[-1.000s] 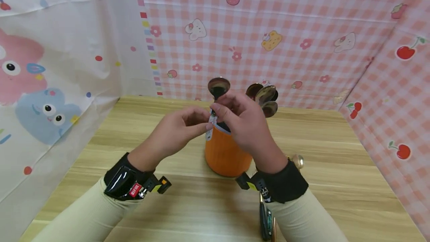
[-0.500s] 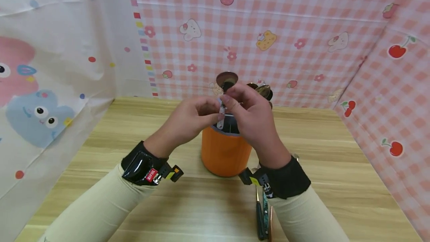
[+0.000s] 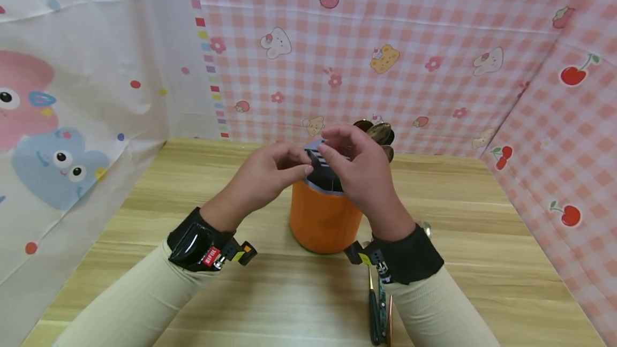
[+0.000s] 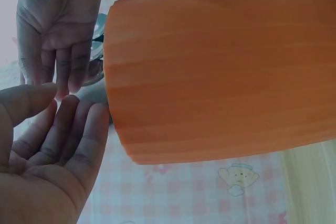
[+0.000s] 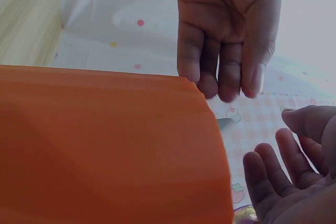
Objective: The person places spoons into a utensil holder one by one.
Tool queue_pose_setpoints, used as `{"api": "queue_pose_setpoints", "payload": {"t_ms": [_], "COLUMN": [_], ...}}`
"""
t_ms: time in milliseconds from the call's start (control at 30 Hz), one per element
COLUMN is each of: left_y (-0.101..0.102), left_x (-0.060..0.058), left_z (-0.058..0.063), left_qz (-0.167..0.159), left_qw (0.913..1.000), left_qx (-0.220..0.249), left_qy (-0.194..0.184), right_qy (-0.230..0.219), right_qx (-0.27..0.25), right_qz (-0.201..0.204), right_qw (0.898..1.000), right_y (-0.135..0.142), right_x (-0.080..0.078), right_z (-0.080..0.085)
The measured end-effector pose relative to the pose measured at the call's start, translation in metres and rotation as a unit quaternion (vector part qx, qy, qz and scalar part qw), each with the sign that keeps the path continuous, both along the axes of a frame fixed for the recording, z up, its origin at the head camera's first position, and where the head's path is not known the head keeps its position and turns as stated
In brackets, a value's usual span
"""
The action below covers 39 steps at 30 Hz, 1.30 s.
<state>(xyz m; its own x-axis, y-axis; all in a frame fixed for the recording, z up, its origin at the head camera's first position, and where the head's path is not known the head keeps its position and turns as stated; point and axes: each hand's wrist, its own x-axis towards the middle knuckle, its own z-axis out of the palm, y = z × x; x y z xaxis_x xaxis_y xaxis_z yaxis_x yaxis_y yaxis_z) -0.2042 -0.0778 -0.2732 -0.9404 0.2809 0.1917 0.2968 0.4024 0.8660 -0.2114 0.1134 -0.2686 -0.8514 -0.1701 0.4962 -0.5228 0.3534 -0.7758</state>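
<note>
Over an orange round cutlery holder [image 3: 325, 218] with a black slotted insert [image 3: 324, 175], my two hands face each other. My left hand [image 3: 270, 173] is at the left rim, thumb and fingers loosely bent and apart. My right hand [image 3: 363, 175] hovers over the right side, its fingers slightly curved with nothing between them. Beside the left fingertips a dark narrow shape [image 3: 313, 157] shows at the insert; most of it is hidden. In the right wrist view a grey tip [image 5: 226, 123] juts past the holder's rim. Several spoons [image 3: 380, 133] stand bowl-up behind the right hand.
By the right wrist lie a dark-handled piece of cutlery [image 3: 373, 315], a green-patterned handle [image 3: 382, 309] and a copper-coloured handle [image 3: 390, 320]. A shiny rounded end [image 3: 426, 228] shows past the right cuff. Printed cloth [image 3: 414, 90] encloses the wooden table [image 3: 202, 186].
The spoon that both hands pinched upright above the holder has left their fingers, and its raised bowl no longer shows. The hands first shifted slightly right, then stayed over the holder.
</note>
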Motion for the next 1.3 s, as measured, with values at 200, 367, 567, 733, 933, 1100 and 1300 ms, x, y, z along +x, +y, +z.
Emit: {"api": "queue_pose_setpoints", "payload": {"t_ms": [200, 367, 567, 733, 933, 1100, 1300], "left_y": [0.002, 0.005, 0.011, 0.018, 0.031, 0.046, 0.066], "left_x": [0.006, 0.013, 0.023, 0.033, 0.036, 0.036, 0.037], "left_z": [-0.002, -0.003, -0.005, -0.016, -0.044, -0.072, -0.104], "left_qz": [-0.016, -0.031, -0.067, -0.105, -0.12, -0.121, -0.103], "left_qw": [0.9997, 0.9994, 0.9973, 0.9932, 0.99, 0.9892, 0.9902], "left_qx": [0.013, -0.002, -0.025, -0.048, -0.066, -0.065, -0.063], "left_qy": [0.013, 0.017, 0.013, -0.013, -0.034, -0.052, -0.069], "right_qy": [0.026, 0.007, -0.024, -0.051, -0.081, -0.131, -0.163], "right_qx": [-0.004, 0.013, 0.04, 0.063, 0.089, 0.119, 0.151], "right_qz": [0.008, 0.02, 0.008, -0.009, -0.018, -0.031, -0.037], "right_qw": [1.0, 1.0, 0.999, 0.997, 0.993, 0.984, 0.974], "right_y": [0.005, 0.012, 0.025, 0.037, 0.053, 0.07, 0.088], "right_x": [0.004, 0.012, 0.022, 0.03, 0.04, 0.044, 0.047], "right_z": [0.002, 0.003, -0.004, -0.019, -0.044, -0.068, -0.101]}}
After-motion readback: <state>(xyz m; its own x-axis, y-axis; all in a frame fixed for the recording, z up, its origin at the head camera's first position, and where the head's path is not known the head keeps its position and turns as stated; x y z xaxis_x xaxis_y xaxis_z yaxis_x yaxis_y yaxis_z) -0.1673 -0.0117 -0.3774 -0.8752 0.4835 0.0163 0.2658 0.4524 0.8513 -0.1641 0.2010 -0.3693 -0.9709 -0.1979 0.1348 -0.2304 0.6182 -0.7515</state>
